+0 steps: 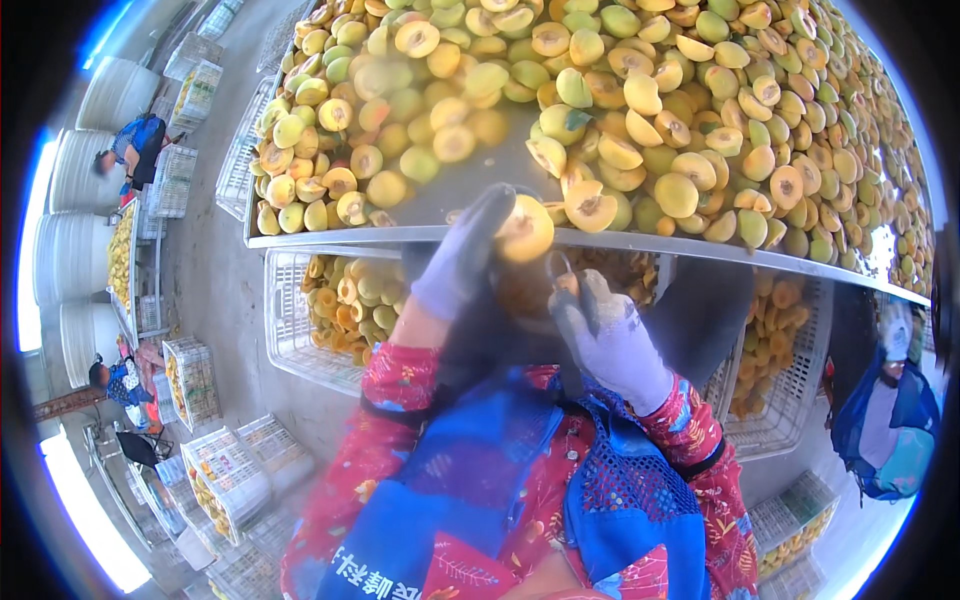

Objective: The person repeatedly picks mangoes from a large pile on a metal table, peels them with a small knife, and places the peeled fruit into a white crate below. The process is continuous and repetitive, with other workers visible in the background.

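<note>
My left hand (pixel 466 248), in a white glove with grey fingers, grips a yellow peach half (pixel 525 230) at the near edge of a metal table (pixel 440 205). In my right hand (pixel 612 342), gloved the same way, is a small pitting tool (pixel 563 275) with a thin metal loop and an orange-brown handle. The loop is just below and right of the peach half, and I cannot tell whether they touch. Heaped across the tabletop are many cut peaches (pixel 690 130), green to yellow, some with brown centres.
Below the table edge, a white plastic crate (pixel 285 325) of peach halves stands left, another crate (pixel 800 400) right. At far right a co-worker in a blue apron (pixel 880 430) stands by the table. Stacked crates (pixel 225 470) and two people (pixel 135 145) are at left.
</note>
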A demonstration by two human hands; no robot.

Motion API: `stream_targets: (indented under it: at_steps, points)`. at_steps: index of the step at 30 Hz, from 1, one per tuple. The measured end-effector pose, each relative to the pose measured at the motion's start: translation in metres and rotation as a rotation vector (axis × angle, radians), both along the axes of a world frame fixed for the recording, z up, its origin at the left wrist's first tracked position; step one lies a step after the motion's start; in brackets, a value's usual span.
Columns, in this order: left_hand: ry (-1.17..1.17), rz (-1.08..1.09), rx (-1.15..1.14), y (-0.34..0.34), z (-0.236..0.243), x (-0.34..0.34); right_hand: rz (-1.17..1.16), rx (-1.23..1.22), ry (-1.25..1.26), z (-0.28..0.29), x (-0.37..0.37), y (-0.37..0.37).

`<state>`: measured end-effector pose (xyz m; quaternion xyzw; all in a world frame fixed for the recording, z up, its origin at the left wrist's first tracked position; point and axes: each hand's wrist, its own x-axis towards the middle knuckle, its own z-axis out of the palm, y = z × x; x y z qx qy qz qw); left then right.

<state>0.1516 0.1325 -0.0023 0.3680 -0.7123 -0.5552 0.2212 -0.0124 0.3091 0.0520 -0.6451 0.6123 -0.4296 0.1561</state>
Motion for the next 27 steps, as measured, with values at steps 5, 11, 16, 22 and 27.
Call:
stream_targets:
  at_steps: [5, 11, 16, 22, 27]
  points:
    - [0.202, 0.042, 0.447, 0.042, 0.031, -0.024, -0.016, 0.246, -0.022, 0.021, -0.001, 0.005]
    - [0.135, -0.032, -0.184, 0.06, 0.02, -0.023, 0.053, 0.497, 0.062, 0.023, 0.001, 0.013]
    - [0.152, -0.03, 0.041, 0.065, 0.037, -0.027, 0.02, 0.217, -0.051, -0.003, 0.008, 0.017]
    - [-0.032, -0.006, -0.143, 0.078, 0.04, -0.033, -0.04, 0.925, -1.235, 0.032, 0.006, 0.014]
    - [-0.016, -0.08, -0.13, 0.067, 0.031, -0.036, 0.213, 0.876, -1.979, 0.0, -0.009, 0.025]
